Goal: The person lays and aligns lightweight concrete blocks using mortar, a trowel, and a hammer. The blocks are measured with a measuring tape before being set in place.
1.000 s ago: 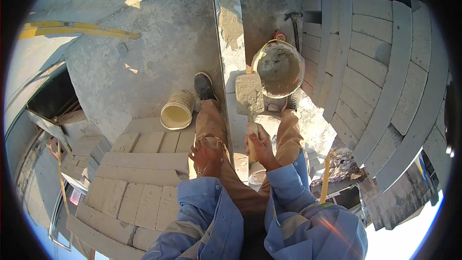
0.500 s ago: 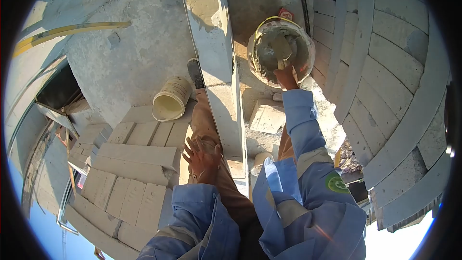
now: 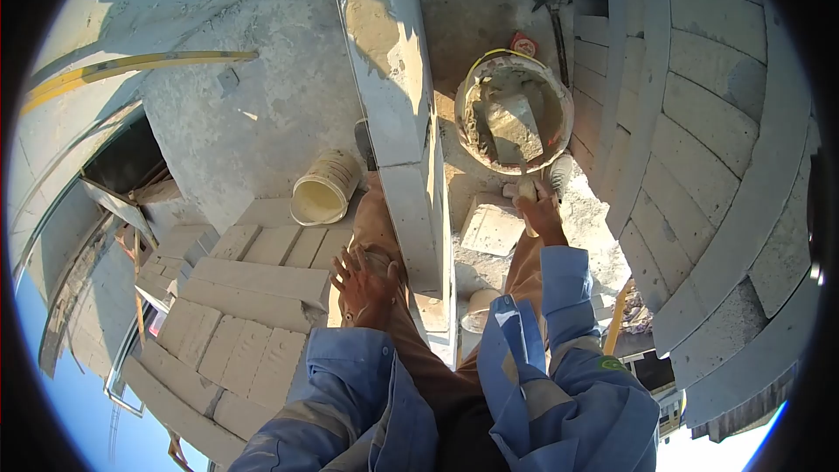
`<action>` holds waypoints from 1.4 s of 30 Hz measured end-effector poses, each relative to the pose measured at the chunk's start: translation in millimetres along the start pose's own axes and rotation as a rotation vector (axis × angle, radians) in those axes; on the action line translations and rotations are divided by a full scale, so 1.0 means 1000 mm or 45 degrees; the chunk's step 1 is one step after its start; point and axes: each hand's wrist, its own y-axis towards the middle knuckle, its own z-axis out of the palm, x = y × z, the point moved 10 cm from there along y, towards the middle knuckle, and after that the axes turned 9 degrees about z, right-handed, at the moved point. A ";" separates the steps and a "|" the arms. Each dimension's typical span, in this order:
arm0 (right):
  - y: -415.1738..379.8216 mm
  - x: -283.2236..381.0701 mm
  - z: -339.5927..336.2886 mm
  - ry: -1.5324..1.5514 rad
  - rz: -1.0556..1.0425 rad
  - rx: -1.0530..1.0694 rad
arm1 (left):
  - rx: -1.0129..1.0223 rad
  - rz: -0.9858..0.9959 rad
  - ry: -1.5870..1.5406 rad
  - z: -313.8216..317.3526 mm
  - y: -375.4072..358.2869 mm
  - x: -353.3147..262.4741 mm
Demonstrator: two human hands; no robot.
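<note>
My right hand (image 3: 544, 213) is wrapped round the handle of a trowel (image 3: 527, 190). Its broad blade, smeared with mortar, is over the mouth of a mortar-caked bucket (image 3: 565, 127) with a yellow handle. Wet mortar (image 3: 474, 127) coats the inside of the bucket. With fingers spread, my left hand (image 3: 367, 290) rests on my left knee and holds nothing. Between my legs runs a narrow block wall (image 3: 393, 114), its top partly patched with mortar.
An empty-looking white bucket (image 3: 325, 188) lies tipped beside stacked pale blocks (image 3: 253, 284) at left. More blocks (image 3: 699, 157) form a wall at right. A hammer (image 3: 558, 35) and red tape measure (image 3: 523, 44) lie beyond the mortar bucket. A loose block (image 3: 489, 225) sits nearer me.
My right hand has drawn back toward me with the trowel, whose blade has risen out of the bucket's depth and shows more fully. My left hand stays on the knee.
</note>
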 end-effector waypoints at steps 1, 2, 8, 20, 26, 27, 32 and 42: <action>-0.021 0.006 0.004 0.094 -0.007 0.061 | -0.004 0.010 0.020 -0.002 0.001 0.000; -0.048 0.026 0.009 0.131 -0.073 0.048 | -0.011 -0.006 0.004 -0.005 0.002 0.002; -0.147 0.072 0.091 0.183 -0.235 -0.021 | -0.047 -0.001 -0.068 -0.006 0.006 0.004; -0.123 0.193 0.184 -0.281 -0.282 -0.447 | 0.008 -0.013 -0.208 -0.007 0.012 0.023; -0.111 0.270 0.185 -0.371 -0.649 -0.605 | -0.006 0.005 -0.249 -0.016 0.017 0.028; -0.108 0.279 0.185 -0.433 -0.691 -0.627 | 0.035 -0.010 -0.284 -0.015 0.016 0.029; -0.093 0.311 0.185 -0.561 -0.703 -0.690 | 0.097 -0.029 -0.357 -0.015 0.016 0.033; -0.078 0.390 0.193 -0.576 -0.879 -0.841 | 0.043 -0.022 -0.444 -0.022 0.019 0.036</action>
